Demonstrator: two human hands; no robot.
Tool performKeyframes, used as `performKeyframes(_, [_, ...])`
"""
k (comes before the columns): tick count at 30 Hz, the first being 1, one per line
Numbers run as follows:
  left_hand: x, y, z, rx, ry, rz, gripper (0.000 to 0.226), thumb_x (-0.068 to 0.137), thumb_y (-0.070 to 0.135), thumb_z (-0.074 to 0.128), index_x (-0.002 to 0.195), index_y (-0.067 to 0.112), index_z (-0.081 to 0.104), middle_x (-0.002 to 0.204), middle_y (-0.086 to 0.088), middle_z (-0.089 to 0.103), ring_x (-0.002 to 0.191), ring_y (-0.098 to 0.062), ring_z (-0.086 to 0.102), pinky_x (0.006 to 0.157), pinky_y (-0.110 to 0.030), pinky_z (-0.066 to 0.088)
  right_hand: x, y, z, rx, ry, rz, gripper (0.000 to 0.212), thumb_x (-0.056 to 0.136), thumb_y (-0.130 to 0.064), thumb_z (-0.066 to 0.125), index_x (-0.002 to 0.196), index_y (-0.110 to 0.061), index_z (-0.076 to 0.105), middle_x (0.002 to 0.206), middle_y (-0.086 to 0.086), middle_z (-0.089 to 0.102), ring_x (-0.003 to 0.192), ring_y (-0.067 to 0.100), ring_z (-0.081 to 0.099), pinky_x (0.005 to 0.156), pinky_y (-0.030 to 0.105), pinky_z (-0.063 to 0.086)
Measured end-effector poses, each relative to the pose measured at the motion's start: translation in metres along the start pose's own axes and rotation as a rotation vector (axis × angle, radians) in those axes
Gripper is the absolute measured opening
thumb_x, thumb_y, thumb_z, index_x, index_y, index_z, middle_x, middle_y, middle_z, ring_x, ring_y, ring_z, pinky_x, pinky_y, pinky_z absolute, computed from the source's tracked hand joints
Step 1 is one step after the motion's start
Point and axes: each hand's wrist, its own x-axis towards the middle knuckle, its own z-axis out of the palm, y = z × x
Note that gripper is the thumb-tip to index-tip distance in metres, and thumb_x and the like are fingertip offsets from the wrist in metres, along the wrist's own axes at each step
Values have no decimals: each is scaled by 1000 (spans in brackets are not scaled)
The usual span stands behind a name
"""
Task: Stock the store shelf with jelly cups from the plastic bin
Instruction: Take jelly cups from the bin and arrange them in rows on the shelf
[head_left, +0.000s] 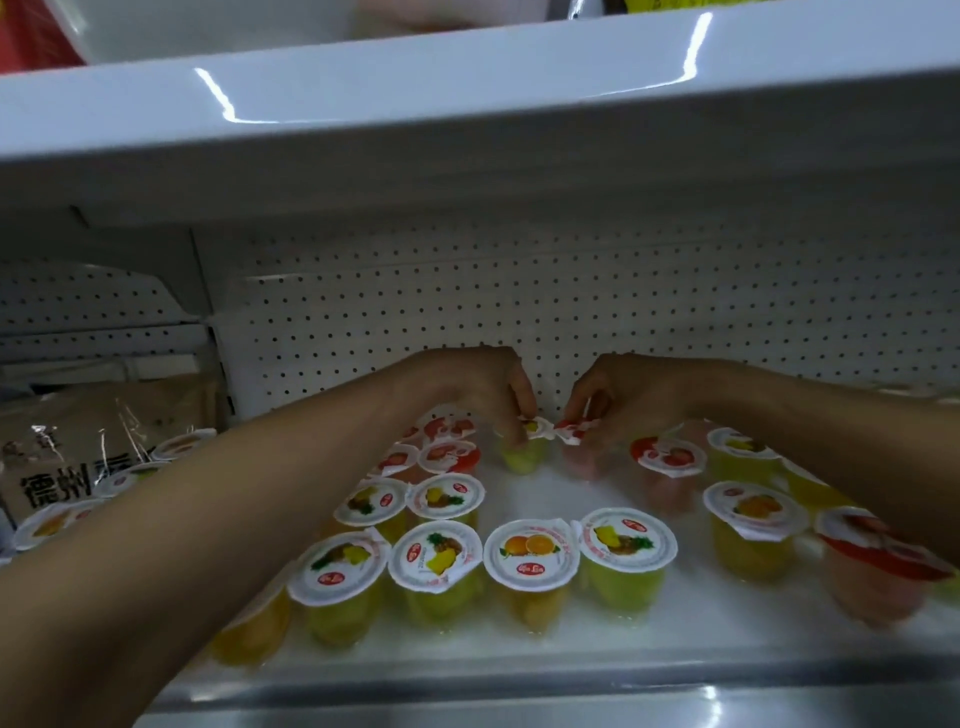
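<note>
Toppling of nearby cups (450, 457), if brushed, is risked, a yellow jelly cup (524, 458) being pinched by the left hand (480, 392), a red-lidded cup (575, 435) by the right hand (631, 400).

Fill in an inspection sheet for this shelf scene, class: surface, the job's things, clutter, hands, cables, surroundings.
Surface: white shelf, partly bare in the middle.
Job's things: jelly cups stand in rows, with fruit pictures on their lids.
Clutter: brown packet at the left end.
Hands: left hand pinches a yellow cup at its lid; right hand pinches a red-lidded cup at its lid; both are near the back.
Cables: nothing seen.
Surroundings: pegboard back wall; upper shelf overhead.
</note>
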Motion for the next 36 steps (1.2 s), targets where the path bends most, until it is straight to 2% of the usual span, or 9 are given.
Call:
performKeyframes(2, [-10,0,0,-31,-24,14,50,67,27,89,113,18,73,102,8,74,99,-12,68,93,-30,54,-8,-2,1,53,-7,-45,47,58,-54,80,99,-31,73,89,-10,74,87,10,69,87,41,56])
performKeyframes(6, [-40,2,1,47,-17,74,49,63,45,89,107,33,73,99,21,71,96,2,64,89,-22,52,-31,-12,1,59,-30,-87,29,71,-36,81,99,-35,73,94,-18,71,91,-1,65,83,20,52])
performKeyframes(10, [-66,11,3,49,-6,70,50,64,48,87,111,36,70,102,24,69,88,11,60,75,-9,45,-43,-16,2,132,-63,-124,31,76,-20,81,106,-19,73,99,-9,71,65,-11,62,56,3,42])
performKeyframes(12, [-75,16,4,80,-4,67,52,65,51,85,113,39,68,103,25,68,86,14,58,68,-6,44,-45,-18,2,134,-63,-130,32,75,-21,82,106,-21,73,94,-13,72,69,-7,63,57,4,42])
performKeyframes(15, [-84,21,4,121,-36,59,56,65,56,82,117,40,66,106,24,68,92,11,59,86,-16,48,-45,-20,2,111,-75,-162,34,73,-27,83,105,-25,74,87,-22,71,77,0,63,62,9,45])
performKeyframes(19, [-89,26,3,132,-47,53,56,63,57,83,115,39,68,105,24,69,94,7,62,92,-22,49,-47,-22,1,127,-98,-182,34,73,-26,83,105,-24,73,78,-28,68,69,-4,60,57,6,41])
performKeyframes(25, [-89,25,4,127,-72,76,53,65,53,84,113,38,68,101,23,69,93,7,62,91,-24,51,-52,-21,-2,185,-151,-191,34,76,-21,81,109,-18,72,79,-21,71,65,-5,62,58,8,43])
performKeyframes(31, [-83,18,1,19,-178,92,53,70,43,84,119,33,68,111,19,69,102,3,62,97,-25,49,-54,-23,-8,179,-177,-142,32,79,-14,78,111,-14,72,76,-19,71,64,-9,62,56,4,42])
performKeyframes(36, [-80,16,-5,-31,-231,97,46,78,38,78,122,27,67,110,14,71,99,1,65,77,-8,49,-55,-25,-8,146,-128,-98,25,87,-14,71,111,-15,72,72,-20,68,60,-11,59,53,3,40])
